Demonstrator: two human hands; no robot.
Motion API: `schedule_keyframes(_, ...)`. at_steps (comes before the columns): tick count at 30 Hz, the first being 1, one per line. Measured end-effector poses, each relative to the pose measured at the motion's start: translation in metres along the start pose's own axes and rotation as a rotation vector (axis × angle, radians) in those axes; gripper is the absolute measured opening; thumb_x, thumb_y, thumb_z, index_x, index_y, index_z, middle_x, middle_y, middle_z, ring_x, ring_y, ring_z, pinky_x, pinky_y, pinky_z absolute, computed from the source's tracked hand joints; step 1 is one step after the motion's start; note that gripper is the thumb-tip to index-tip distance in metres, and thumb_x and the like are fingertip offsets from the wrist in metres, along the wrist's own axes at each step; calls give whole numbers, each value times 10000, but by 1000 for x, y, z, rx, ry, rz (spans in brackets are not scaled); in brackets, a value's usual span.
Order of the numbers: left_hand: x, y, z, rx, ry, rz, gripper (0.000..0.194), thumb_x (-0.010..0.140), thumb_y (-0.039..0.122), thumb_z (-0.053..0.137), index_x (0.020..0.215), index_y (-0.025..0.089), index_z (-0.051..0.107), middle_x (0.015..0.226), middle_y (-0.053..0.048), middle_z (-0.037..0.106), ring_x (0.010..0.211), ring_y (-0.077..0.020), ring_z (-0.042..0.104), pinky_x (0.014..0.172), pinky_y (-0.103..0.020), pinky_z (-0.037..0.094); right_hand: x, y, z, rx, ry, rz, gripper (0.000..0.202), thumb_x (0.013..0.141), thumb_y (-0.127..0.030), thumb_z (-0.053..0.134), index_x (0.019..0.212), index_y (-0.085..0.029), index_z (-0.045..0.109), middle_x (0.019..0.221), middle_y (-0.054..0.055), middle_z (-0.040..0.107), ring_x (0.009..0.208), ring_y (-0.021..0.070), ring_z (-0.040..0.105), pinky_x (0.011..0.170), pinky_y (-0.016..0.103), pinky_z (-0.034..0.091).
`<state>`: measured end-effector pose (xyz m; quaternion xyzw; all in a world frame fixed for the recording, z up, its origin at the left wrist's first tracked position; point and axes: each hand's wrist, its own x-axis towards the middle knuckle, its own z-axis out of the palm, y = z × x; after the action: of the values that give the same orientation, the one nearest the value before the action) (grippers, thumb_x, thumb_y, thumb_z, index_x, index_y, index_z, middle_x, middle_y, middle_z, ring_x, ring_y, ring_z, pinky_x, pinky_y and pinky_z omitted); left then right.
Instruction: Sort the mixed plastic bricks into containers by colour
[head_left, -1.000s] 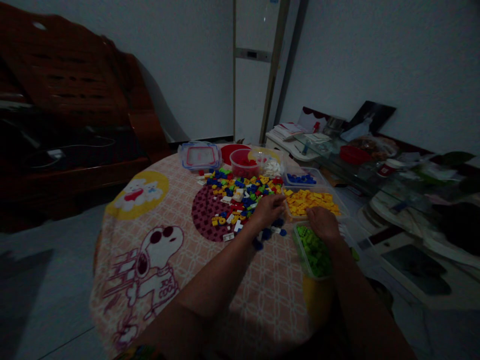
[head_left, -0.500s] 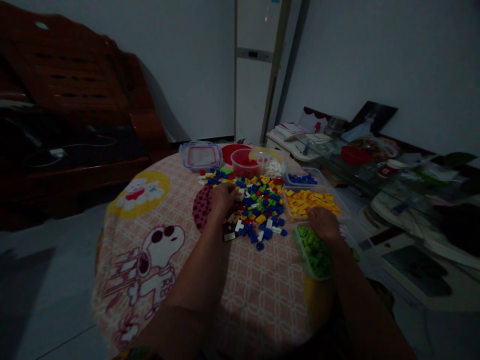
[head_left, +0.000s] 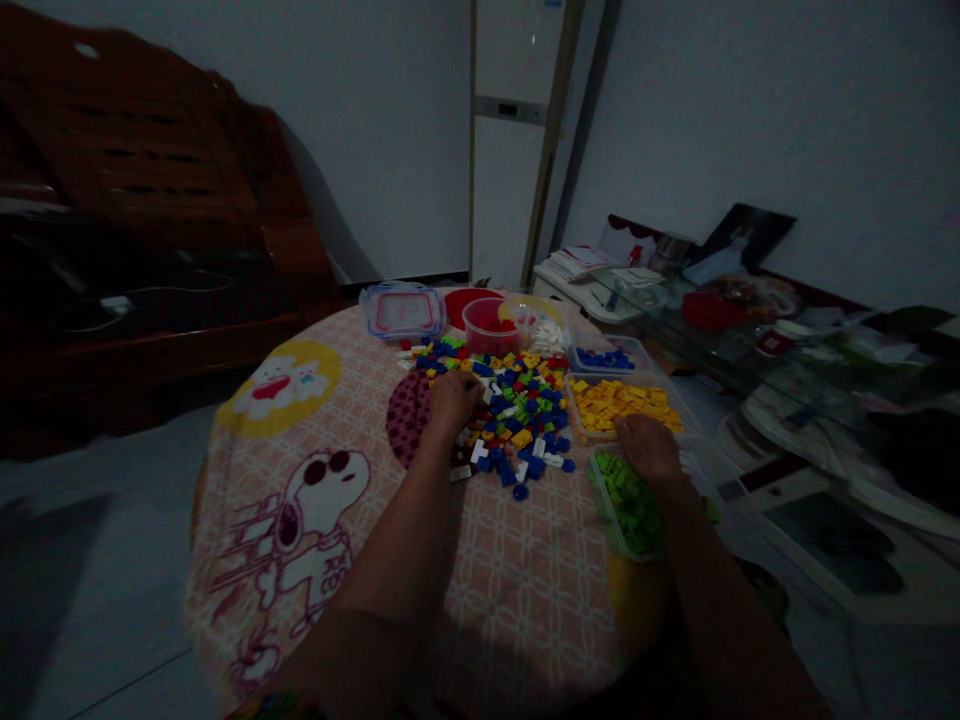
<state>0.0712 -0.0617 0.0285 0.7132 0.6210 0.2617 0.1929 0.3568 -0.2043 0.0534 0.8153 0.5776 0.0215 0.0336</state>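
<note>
A mixed pile of small toy building bricks [head_left: 525, 400] in blue, green, yellow, red and white lies loose on the table. At its left side is my left hand [head_left: 454, 402], fingers drawn together and pointing down into the bricks; what they pinch is hidden. My right hand [head_left: 649, 448], closed with fingers curled, hangs over the near rim of the box of yellow bricks [head_left: 615, 402] and the far end of the box of green bricks [head_left: 628, 505]. Anything inside its fingers is too dark to make out.
Behind the pile stand a round tub with red bricks [head_left: 492, 328], white bricks [head_left: 547, 336], a box of blue bricks [head_left: 604, 357] and a clear lidded container [head_left: 403, 311]. A patterned cloth [head_left: 525, 590] covers the round table. Right of it is a cluttered glass table [head_left: 675, 320].
My left hand has shifted slightly to the right over the pile's left side. My right hand stays at the rim between the yellow and green boxes.
</note>
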Motion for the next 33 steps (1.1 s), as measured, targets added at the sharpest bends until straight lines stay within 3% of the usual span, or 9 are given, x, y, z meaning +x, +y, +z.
schedule_keyframes(6, 2, -2, 0, -13, -10, 7, 255, 842, 255, 615, 1015, 212, 797, 926, -60, 794, 918, -200, 710, 783, -253, 490, 0, 0, 0, -16, -11, -11, 505, 1064, -312, 260, 1019, -117, 723, 1111, 153, 739, 1032, 236, 686, 844, 303, 431)
schedule_keyframes(24, -1, 6, -1, 128, -53, 122, 238, 844, 227, 586, 978, 224, 783, 1018, -85, 782, 982, -238, 702, 818, -282, 499, 1, 1, 1, 8, 5, 7, 472, 1058, -310, 289, 1008, -118, 717, 1101, 169, 737, 1024, 231, 681, 869, 301, 438)
schedule_keyframes(33, 0, 5, 0, 17, -49, 113, 201, 809, 197, 616, 928, 200, 779, 961, -69, 788, 922, -220, 712, 814, -279, 503, 0, 1, -1, 0, -12, -5, 491, 1063, -311, 276, 1007, -114, 723, 1091, 168, 737, 1019, 234, 687, 866, 306, 445)
